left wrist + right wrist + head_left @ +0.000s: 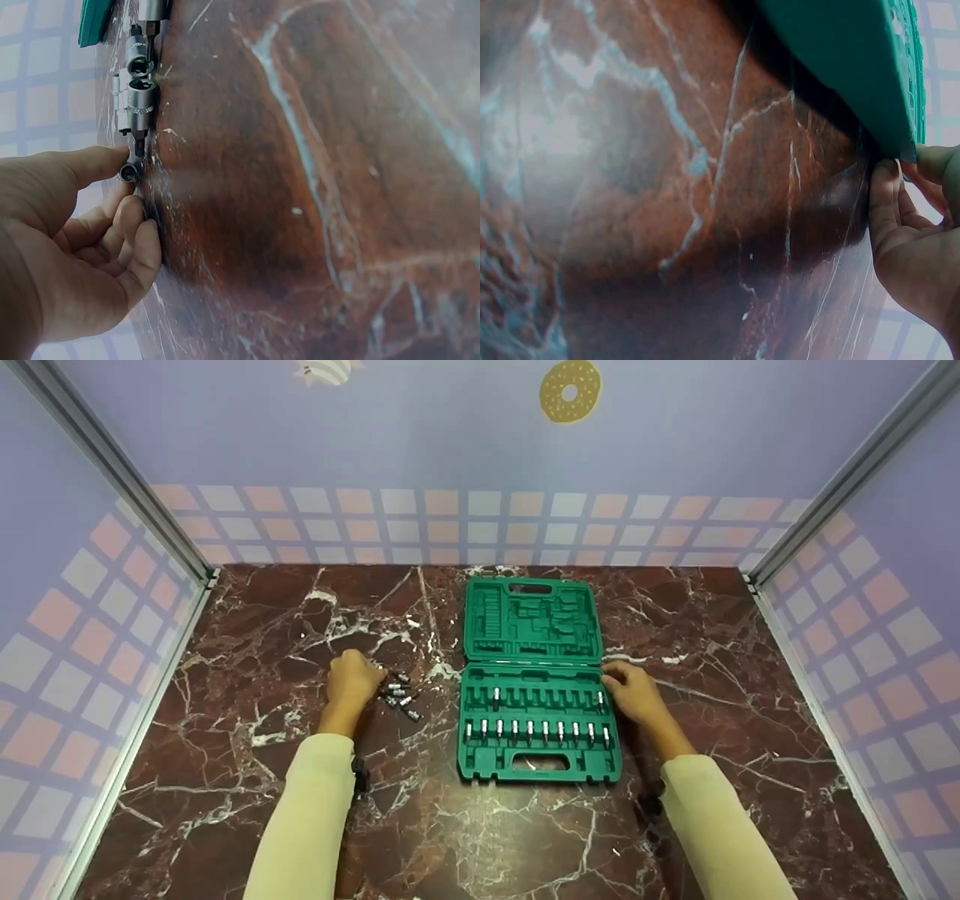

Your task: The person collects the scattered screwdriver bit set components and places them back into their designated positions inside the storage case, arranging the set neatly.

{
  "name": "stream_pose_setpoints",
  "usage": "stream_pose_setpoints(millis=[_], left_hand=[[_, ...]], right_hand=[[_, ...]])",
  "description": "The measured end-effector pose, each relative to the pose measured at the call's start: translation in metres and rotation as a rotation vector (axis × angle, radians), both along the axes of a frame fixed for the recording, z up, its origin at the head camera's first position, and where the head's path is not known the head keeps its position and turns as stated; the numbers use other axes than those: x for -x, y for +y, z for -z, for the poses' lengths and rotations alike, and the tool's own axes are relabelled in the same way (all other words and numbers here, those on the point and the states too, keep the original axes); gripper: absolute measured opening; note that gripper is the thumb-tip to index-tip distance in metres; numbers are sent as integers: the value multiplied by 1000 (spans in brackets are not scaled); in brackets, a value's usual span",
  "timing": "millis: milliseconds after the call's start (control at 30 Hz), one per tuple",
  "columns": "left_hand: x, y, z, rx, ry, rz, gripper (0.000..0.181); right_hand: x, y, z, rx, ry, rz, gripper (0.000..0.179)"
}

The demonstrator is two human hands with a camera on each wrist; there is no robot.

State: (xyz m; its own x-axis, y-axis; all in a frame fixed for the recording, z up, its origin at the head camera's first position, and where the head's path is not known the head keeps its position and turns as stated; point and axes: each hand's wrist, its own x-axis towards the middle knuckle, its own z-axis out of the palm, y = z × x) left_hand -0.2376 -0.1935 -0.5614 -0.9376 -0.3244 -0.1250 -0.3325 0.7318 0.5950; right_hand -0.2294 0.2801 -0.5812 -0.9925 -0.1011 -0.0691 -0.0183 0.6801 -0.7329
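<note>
My left hand (352, 682) is at the left of a small pile of metal bit sockets (396, 690) on the marble tabletop. In the left wrist view its thumb and forefinger pinch one bit socket (129, 172), round end showing; more bit sockets (141, 105) lie just beyond. A green tool case (540, 762) lies unfolded flat to the right. A full row of bit sockets (530, 730) fills its lower slots, and two more stand in the upper row. My right hand (634, 690) grips the case's right edge near the hinge, fingertips at the rim in the right wrist view.
The case's lid (532, 619), with empty moulded recesses, lies away from me. Patterned walls (480, 457) enclose the dark red marble table (247, 817) at the back and both sides.
</note>
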Motion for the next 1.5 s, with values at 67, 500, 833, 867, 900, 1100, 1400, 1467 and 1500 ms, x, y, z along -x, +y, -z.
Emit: stream_pose_setpoints(millis=[67,500,833,867,900,1100,1400,1467,1500], left_hand=[[-1,-1,0,-1,13,18,23],[-6,-2,1,-50,139,87,17],[-14,15,-10,-137,185,132,17],[-14,17,-12,-138,191,140,17],[-14,19,-15,-143,193,147,16],[-14,34,-28,-181,201,175,16],[-17,64,-43,-258,211,257,16],[-19,72,-45,-267,204,262,15],[-20,76,-47,-273,203,266,15]], right_hand=[[0,0,0,0,1,3,29],[1,1,0,-6,-19,11,29],[0,1,0,0,-26,-5,31],[1,1,0,-4,-27,-3,31],[1,1,0,-7,-26,-2,31],[2,2,-1,5,-18,-2,31],[2,1,-1,-1,-20,12,29],[2,1,-1,-6,-19,11,29],[2,1,-1,-9,-16,7,29]])
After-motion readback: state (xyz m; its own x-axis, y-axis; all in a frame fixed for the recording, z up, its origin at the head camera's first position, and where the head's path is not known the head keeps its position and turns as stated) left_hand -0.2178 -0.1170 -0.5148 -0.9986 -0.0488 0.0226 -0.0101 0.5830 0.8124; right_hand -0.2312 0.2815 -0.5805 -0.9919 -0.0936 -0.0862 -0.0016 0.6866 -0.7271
